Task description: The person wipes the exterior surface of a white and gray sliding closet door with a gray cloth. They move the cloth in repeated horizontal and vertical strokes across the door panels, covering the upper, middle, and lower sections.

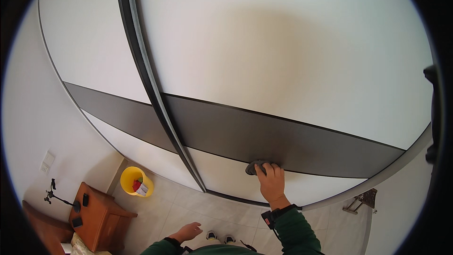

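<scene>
My right hand [272, 184] presses a dark grey cloth [252, 167] against the sliding wardrobe door. The cloth is bunched under the fingers, at the lower edge of the door's grey band [226, 130], where the white lower panel [219, 172] begins. Part of the cloth is hidden by the hand. My left hand [188, 231] hangs low in front of my body, away from the door, its fingers loosely stretched and nothing in them.
A black and silver vertical frame [145, 66] divides the two doors. At the lower left stand a yellow bin [123, 182] with cloths inside and a wooden nightstand [106, 226] bearing a small stand [63, 199]. A folded stool [361, 201] leans at the right, on the tiled floor [236, 213].
</scene>
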Tool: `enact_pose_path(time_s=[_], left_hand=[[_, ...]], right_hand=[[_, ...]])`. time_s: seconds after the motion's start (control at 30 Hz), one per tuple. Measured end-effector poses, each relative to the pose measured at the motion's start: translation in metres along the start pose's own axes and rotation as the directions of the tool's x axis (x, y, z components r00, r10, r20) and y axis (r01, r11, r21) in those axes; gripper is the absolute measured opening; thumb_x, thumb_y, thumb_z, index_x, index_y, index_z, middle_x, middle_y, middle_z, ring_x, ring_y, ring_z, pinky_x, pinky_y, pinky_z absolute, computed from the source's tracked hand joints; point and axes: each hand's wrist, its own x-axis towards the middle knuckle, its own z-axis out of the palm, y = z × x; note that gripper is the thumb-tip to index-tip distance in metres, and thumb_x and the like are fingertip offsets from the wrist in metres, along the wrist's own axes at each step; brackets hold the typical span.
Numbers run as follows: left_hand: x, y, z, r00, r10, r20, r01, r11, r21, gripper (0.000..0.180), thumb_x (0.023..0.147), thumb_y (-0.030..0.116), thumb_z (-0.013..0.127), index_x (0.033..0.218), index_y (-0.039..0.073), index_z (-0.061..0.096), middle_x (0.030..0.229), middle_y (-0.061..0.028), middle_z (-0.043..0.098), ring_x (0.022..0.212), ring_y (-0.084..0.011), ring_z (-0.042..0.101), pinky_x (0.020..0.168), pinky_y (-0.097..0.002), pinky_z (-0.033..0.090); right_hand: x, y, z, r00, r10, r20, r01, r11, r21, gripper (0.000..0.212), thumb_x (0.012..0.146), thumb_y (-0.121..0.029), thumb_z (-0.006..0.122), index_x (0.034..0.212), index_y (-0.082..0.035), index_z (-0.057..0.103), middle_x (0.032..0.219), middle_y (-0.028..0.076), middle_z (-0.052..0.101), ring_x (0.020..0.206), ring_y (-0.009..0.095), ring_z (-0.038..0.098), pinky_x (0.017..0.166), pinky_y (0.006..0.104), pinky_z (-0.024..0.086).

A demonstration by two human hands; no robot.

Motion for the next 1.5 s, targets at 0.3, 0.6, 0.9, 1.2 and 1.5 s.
enact_pose_path(time_s=[0.3, 0.6, 0.9, 1.2, 1.5], left_hand=[[0.024, -0.024, -0.027, 0.997, 0.078, 0.021, -0.079, 0.997, 0.022, 0.044, 0.087, 0.033, 0.06, 0.118, 0.002, 0.056, 0.101, -0.0132, 0.068, 0.095, -0.0286, 0.064, 0.085, -0.036, 0.05], [0.047, -0.017, -0.04, 0.982, 0.161, 0.101, -0.17, 0.982, 0.084, 0.045, 0.088, 0.035, 0.06, 0.118, 0.002, 0.057, 0.103, -0.0135, 0.068, 0.096, -0.0289, 0.064, 0.086, -0.0361, 0.05], [0.07, -0.023, -0.044, 0.976, 0.18, 0.123, -0.192, 0.976, 0.101, 0.049, 0.085, 0.038, 0.062, 0.118, 0.003, 0.057, 0.104, -0.0147, 0.067, 0.099, -0.0311, 0.062, 0.087, -0.0378, 0.049], [0.086, -0.005, -0.022, 0.963, 0.253, 0.095, -0.268, 0.94, 0.213, 0.05, 0.085, 0.039, 0.062, 0.119, 0.003, 0.057, 0.103, -0.0141, 0.068, 0.098, -0.0304, 0.063, 0.087, -0.0371, 0.049], [0.09, 0.04, 0.005, 0.956, 0.262, 0.135, -0.284, 0.942, 0.177, 0.051, 0.085, 0.04, 0.061, 0.119, 0.002, 0.056, 0.105, -0.0149, 0.068, 0.1, -0.0306, 0.063, 0.089, -0.0364, 0.049]], right_hand=[[0.085, 0.022, -0.104, 0.926, 0.16, -0.341, -0.187, 0.981, -0.05, 0.047, 0.064, 0.01, 0.062, 0.105, -0.012, 0.068, 0.113, 0.011, 0.052, 0.097, 0.031, 0.051, 0.082, 0.0395, 0.044], [0.06, 0.039, -0.078, 0.917, 0.234, -0.324, -0.311, 0.927, -0.21, 0.042, 0.063, 0.01, 0.062, 0.099, -0.011, 0.058, 0.106, 0.01, 0.049, 0.097, 0.033, 0.05, 0.081, 0.0429, 0.044], [-0.039, 0.031, -0.019, 0.903, 0.421, -0.085, -0.428, 0.872, -0.236, 0.035, 0.067, -0.001, 0.068, 0.1, -0.011, 0.062, 0.106, 0.009, 0.053, 0.095, 0.03, 0.052, 0.078, 0.0419, 0.044], [0.049, 0.048, -0.152, 0.845, 0.414, -0.339, -0.43, 0.902, 0.031, 0.044, 0.059, 0.007, 0.066, 0.1, -0.008, 0.065, 0.108, 0.012, 0.055, 0.093, 0.032, 0.053, 0.075, 0.0397, 0.047], [0.051, 0.085, -0.13, 0.895, 0.314, -0.316, -0.366, 0.923, -0.12, 0.038, 0.07, 0.0, 0.063, 0.107, -0.01, 0.061, 0.11, 0.012, 0.054, 0.095, 0.032, 0.052, 0.079, 0.0421, 0.043]])
